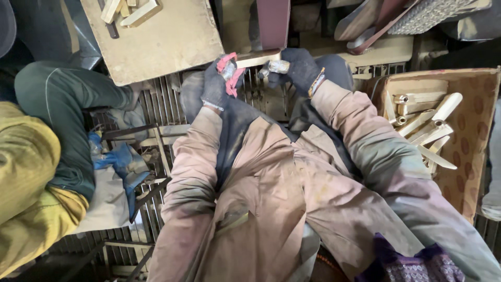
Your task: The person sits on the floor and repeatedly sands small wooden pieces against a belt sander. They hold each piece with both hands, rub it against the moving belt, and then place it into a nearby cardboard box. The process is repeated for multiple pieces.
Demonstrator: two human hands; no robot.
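Dusty pink-brown work jacket sleeves (pixel 250 198) fill the lower frame, nearest the camera, reaching forward to two dark-gloved hands. Between them, a pale wooden piece (pixel 257 58) is pressed up against a dark maroon sanding belt (pixel 272 23) running upright just beyond the hands. Left hand (pixel 216 83), its glove showing red patches, has fingers curled and pinching one end of the wood. Right hand (pixel 297 68) has fingers closed tight around a small silvery ferrule-like end (pixel 277 66) of the same piece.

Judging the risk: both sets of fingertips sit very near the belt, so a slip could drag glove fabric against the abrasive, and the piece could be snatched out of the grip.

To the person's right stands a large brown cardboard box (pixel 472 130) with a faded round-spot pattern, holding pale wooden handles with metal collars (pixel 425 122). Up and to the left, a flat tan board (pixel 162 42) carries a few short wooden blocks (pixel 130 10). Another person in green and yellow clothing (pixel 47 136) sits at the left, apart. No readable labels or signs show.
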